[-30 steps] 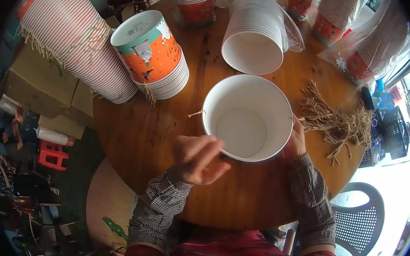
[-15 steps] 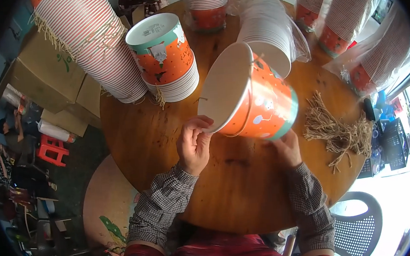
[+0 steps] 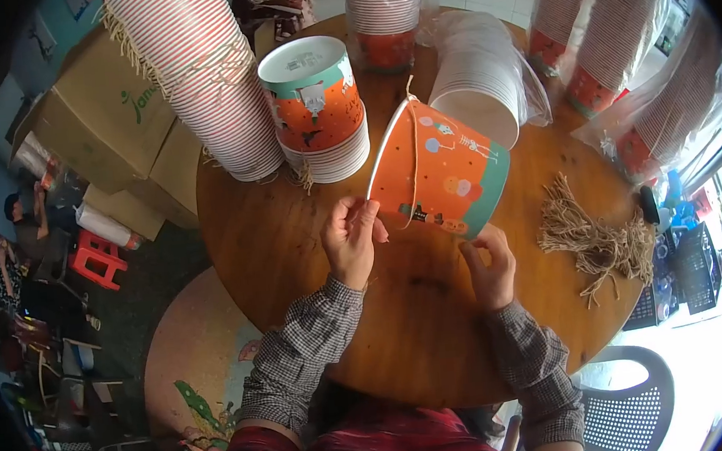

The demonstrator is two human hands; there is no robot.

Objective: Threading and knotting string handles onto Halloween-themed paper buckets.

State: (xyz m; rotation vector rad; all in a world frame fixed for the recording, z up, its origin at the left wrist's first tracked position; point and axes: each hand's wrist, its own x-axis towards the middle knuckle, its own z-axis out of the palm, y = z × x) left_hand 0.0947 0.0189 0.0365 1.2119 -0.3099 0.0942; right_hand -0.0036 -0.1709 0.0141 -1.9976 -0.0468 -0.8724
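Note:
An orange paper bucket (image 3: 445,164) with a green base band and cartoon figures is held tilted above the round wooden table (image 3: 296,256). A thin cord handle (image 3: 414,158) lies across its side, with a knotted end standing up at the rim. My left hand (image 3: 352,239) pinches the rim at its lower left, thumb on the outside. At the base edge, my right hand (image 3: 490,266) has its fingers curled against the bucket. The bucket's inside is turned out of sight. To the right of it lies a bunch of tan cords (image 3: 591,233).
A tall leaning stack of buckets with cords (image 3: 205,77) stands at the left, beside a shorter upside-down stack (image 3: 314,115). Plastic-wrapped stacks (image 3: 476,72) line the far side and right. Beyond the table are cardboard boxes (image 3: 107,118), a red stool (image 3: 98,259) and a grey chair (image 3: 626,408).
The bucket has turned so its opening faces away and its printed side shows. My right hand has shifted slightly left along the base, and the whole view has moved a little.

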